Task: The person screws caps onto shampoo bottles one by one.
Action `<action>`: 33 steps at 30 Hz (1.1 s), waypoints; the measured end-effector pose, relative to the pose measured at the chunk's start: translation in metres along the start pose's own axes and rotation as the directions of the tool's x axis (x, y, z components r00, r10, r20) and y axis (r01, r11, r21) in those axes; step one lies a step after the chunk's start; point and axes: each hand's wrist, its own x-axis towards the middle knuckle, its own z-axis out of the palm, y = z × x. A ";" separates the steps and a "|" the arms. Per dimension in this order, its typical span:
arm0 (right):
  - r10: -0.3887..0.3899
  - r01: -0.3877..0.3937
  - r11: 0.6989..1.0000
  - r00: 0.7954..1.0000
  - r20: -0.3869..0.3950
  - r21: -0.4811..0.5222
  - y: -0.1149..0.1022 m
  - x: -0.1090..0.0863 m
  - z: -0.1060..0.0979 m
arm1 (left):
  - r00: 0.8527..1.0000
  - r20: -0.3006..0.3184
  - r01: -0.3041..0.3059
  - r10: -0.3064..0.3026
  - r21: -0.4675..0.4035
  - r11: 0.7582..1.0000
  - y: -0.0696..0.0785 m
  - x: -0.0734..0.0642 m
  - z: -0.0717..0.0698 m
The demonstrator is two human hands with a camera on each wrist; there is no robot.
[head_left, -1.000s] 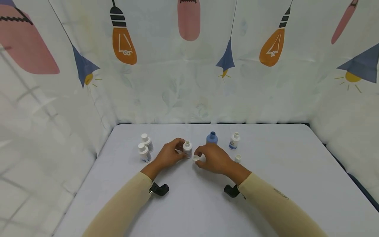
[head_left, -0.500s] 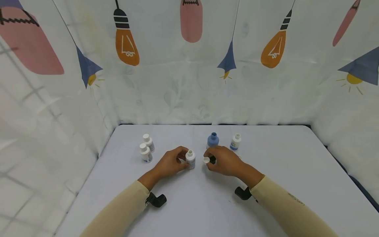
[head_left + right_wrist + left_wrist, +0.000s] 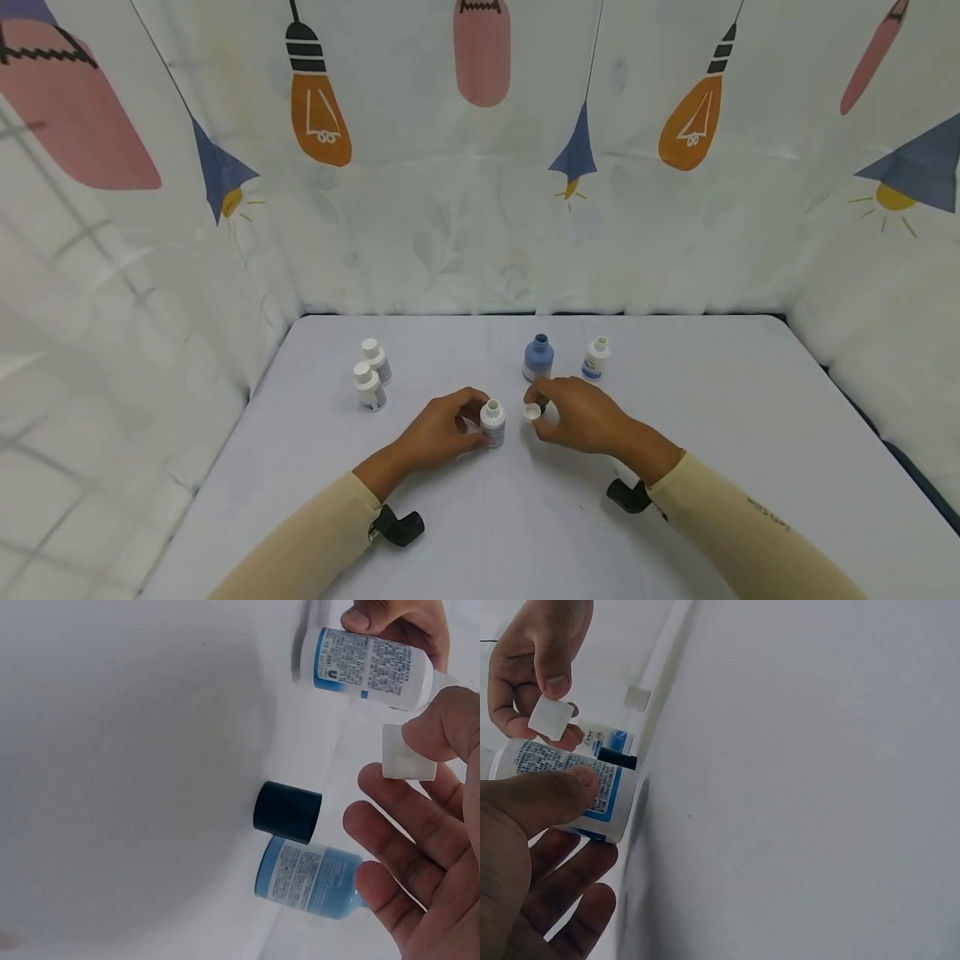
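My left hand point(image 3: 442, 429) holds a small white bottle point(image 3: 492, 427) upright by its side, and the bottle's mouth is uncovered. In the left wrist view the thumb presses on the bottle's printed label point(image 3: 607, 787), which has a blue border. To the right, my right hand point(image 3: 585, 417) pinches a white screw cap point(image 3: 532, 412) between thumb and fingers, apart from the bottle. The right wrist view shows that cap point(image 3: 401, 754) under the thumb, the other fingers loosely spread. Just beyond the right hand stand an uncapped blue bottle point(image 3: 538, 358) and a dark cap point(image 3: 287, 812).
An uncapped white bottle point(image 3: 596, 360) stands right of the blue one. Another white cap point(image 3: 637, 697) lies on the table in the left wrist view. Two capped white bottles, one in front point(image 3: 369, 387) and one behind point(image 3: 377, 360), stand at left. A printed curtain point(image 3: 480, 208) encloses the table.
Both hands have moved nearer and to the right, the left carrying the white bottle, the right carrying the cap. The gap between cap and bottle has widened since the first frame.
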 end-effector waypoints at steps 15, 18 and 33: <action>0.018 -0.018 1.000 1.000 -0.024 0.012 -0.005 0.004 0.004 | 1.000 0.023 0.017 -0.017 0.003 1.000 -0.003 0.000 0.005; 0.008 -0.007 1.000 1.000 -0.023 0.017 -0.007 0.005 0.004 | 1.000 0.018 0.020 -0.020 0.019 1.000 -0.005 -0.001 0.006; -0.015 0.016 1.000 0.999 -0.039 0.026 -0.014 0.011 0.004 | 1.000 0.009 0.004 -0.005 0.076 0.997 -0.007 -0.002 0.008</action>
